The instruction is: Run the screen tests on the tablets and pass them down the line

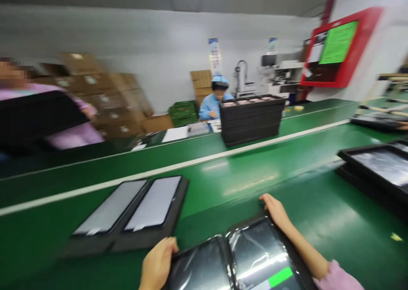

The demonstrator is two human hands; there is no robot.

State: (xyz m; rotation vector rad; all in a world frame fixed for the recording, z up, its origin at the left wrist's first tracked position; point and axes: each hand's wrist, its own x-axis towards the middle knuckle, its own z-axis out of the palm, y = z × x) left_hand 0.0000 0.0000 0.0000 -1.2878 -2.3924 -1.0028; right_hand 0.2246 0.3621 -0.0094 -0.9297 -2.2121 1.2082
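Observation:
A black tray [296,256] lies low in front of me, its near end cut off by the frame. Two dark flat panels, a left one [200,264] and a right one [258,243], sit side by side in it under shiny clear film. A bright green label [280,277] is on the right panel. My left hand [158,260] grips the tray's left edge, thumb on top. At its far right corner, my right hand [274,211] is closed round the edge. Further left, another black tray [181,209] carries two pale-faced panels [153,203].
Green conveyor belt [204,196] runs across, with a white rail [178,166] beyond. Trays with film-covered panels [382,162] stand right. A tall stack of black trays [251,122] stands across the line. Co-workers sit ahead [207,107] and stand left [76,132], the latter holding a black tray.

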